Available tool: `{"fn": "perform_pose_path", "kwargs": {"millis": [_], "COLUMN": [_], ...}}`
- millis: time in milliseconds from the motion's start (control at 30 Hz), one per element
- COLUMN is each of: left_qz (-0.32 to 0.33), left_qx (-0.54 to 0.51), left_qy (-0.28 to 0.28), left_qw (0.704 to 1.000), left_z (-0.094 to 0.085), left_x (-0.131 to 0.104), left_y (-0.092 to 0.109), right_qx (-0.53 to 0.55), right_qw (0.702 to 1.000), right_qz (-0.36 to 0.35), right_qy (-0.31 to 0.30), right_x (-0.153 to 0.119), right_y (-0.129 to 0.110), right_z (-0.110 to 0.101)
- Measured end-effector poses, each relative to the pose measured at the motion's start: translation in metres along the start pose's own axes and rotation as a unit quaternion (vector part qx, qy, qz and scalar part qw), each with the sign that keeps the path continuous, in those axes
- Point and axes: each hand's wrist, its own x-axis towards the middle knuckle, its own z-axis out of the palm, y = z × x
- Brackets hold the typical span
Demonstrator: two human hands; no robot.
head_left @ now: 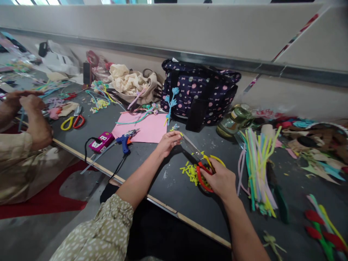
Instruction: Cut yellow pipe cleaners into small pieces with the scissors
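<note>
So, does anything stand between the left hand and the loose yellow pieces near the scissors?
Nothing visible: dark tabletop shows between the left hand and the yellow pieces. The scissors in the right hand hide some pieces on the right.

And here are the scissors (199, 155), one handle yellow, the other red, the loops spread apart and the silver blades slanting up toward the far left, their tips right by a small yellow piece (181, 134). That piece sits pinched between fingertips, only a short end showing! Nearer, beneath the scissors, lies a loose heap of short yellow cuttings (191, 173), strewn at all angles, its right side partly hidden behind the red handle.
</note>
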Motion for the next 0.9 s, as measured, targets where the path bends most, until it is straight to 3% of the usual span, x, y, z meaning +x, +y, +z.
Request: {"fn": "perform_pose_path", "kwargs": {"millis": [400, 900], "left_qz": [-0.014, -0.015], "left_qx": [0.018, 0.026], "left_qy": [0.022, 0.002], "left_qw": [0.999, 1.000], "left_z": [-0.0012, -0.0016], "left_x": [0.0016, 0.0016], "left_y": [-0.0014, -0.0013], "right_qx": [0.012, 0.060], "right_qw": [1.000, 0.997], "right_qz": [-0.003, 0.018], "right_qy": [-0.011, -0.043], "right_x": [-0.0006, -0.0016], "right_y": [0.0018, 0.0065], "right_z": [-0.0008, 0.0019]}}
